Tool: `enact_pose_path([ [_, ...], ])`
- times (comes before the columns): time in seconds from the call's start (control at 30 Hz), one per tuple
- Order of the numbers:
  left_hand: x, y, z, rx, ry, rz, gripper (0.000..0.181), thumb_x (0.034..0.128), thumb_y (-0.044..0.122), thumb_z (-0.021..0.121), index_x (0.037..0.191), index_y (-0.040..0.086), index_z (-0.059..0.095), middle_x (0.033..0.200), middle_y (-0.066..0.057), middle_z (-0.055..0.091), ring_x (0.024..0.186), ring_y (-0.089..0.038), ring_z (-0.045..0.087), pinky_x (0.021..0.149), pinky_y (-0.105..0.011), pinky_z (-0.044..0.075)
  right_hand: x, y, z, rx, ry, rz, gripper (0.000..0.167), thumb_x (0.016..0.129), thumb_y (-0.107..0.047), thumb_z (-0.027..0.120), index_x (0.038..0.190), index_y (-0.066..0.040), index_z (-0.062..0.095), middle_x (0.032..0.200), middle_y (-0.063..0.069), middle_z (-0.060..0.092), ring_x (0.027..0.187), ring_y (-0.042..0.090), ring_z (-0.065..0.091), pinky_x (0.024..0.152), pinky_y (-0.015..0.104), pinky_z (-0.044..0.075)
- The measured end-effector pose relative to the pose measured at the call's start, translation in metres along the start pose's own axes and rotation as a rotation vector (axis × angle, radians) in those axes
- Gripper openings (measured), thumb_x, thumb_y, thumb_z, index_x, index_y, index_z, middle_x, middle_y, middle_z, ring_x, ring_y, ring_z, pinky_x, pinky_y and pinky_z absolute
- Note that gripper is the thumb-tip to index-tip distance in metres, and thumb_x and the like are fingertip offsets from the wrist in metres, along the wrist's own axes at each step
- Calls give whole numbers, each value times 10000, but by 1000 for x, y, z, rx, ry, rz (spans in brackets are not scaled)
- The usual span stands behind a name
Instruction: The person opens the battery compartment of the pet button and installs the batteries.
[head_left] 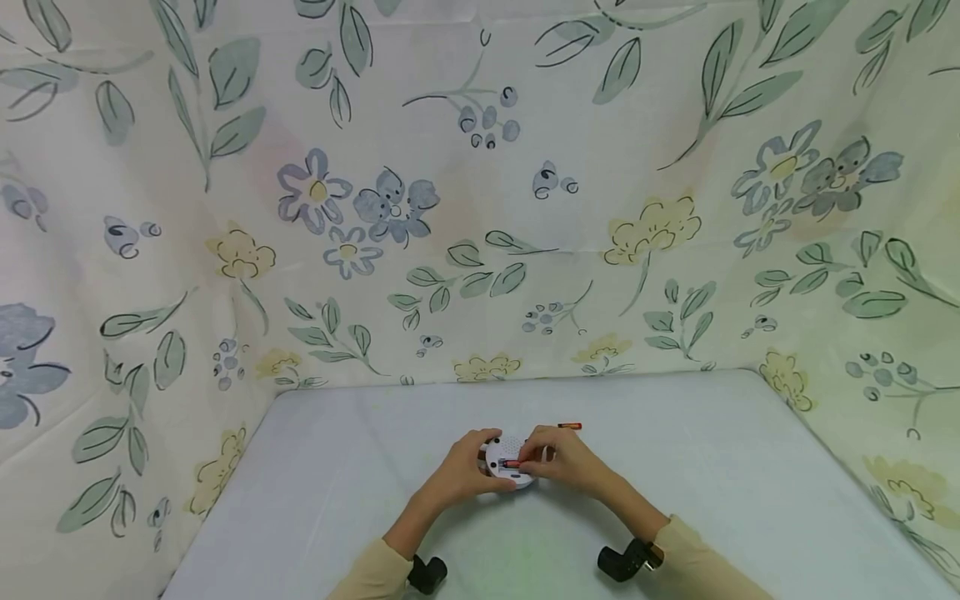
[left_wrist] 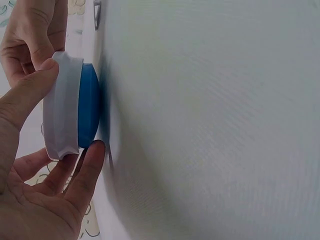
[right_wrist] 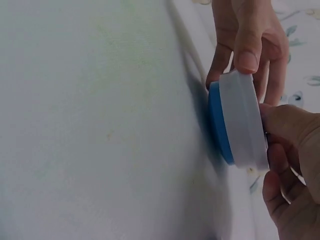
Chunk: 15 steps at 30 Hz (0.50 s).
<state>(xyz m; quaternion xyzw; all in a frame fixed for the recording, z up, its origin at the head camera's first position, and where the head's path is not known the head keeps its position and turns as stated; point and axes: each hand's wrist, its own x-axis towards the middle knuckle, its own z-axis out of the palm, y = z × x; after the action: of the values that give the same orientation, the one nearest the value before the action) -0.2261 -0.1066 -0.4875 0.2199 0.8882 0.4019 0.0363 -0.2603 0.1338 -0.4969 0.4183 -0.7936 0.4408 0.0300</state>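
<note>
A round white device [head_left: 513, 447] with a grille of small holes and a slot faces up over the table. Its lower part is blue [left_wrist: 89, 107], as the left wrist view shows. My left hand [head_left: 463, 468] grips the rim, thumb on the near side and fingers around the far side. With thumb and fingers, my right hand [head_left: 567, 460] pinches a red battery [head_left: 512, 464] at the slot. How far the battery sits in the slot I cannot tell. In the right wrist view the white casing [right_wrist: 242, 122] hides the battery.
Another battery, orange and black [head_left: 570, 426], lies on the white-covered table [head_left: 360, 467] just beyond my right hand. A floral cloth [head_left: 480, 192] hangs behind the table and at its sides. Black wrist cameras [head_left: 622, 562] sit below both hands.
</note>
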Motion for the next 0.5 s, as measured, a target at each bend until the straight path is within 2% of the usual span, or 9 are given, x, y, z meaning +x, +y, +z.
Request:
enact_pose_path([
  [0.23, 0, 1, -1, 5, -6, 0, 810, 806, 314, 892, 1440, -4, 500, 1368, -160, 533, 1105, -261, 562, 918, -409, 489, 0, 2, -2, -8, -27, 56, 82, 889, -168, 816, 961, -167, 777, 903, -116, 659, 808, 93, 594, 683, 291, 539],
  [0.5, 1, 1, -1, 9, -23, -7, 817, 811, 329, 888, 1447, -1, 495, 1394, -165, 522, 1125, -269, 564, 934, -425, 490, -5, 11, -9, 44, -17, 102, 145, 948, -207, 752, 1082, -159, 779, 1001, -40, 660, 885, 153, 618, 751, 317, 552],
])
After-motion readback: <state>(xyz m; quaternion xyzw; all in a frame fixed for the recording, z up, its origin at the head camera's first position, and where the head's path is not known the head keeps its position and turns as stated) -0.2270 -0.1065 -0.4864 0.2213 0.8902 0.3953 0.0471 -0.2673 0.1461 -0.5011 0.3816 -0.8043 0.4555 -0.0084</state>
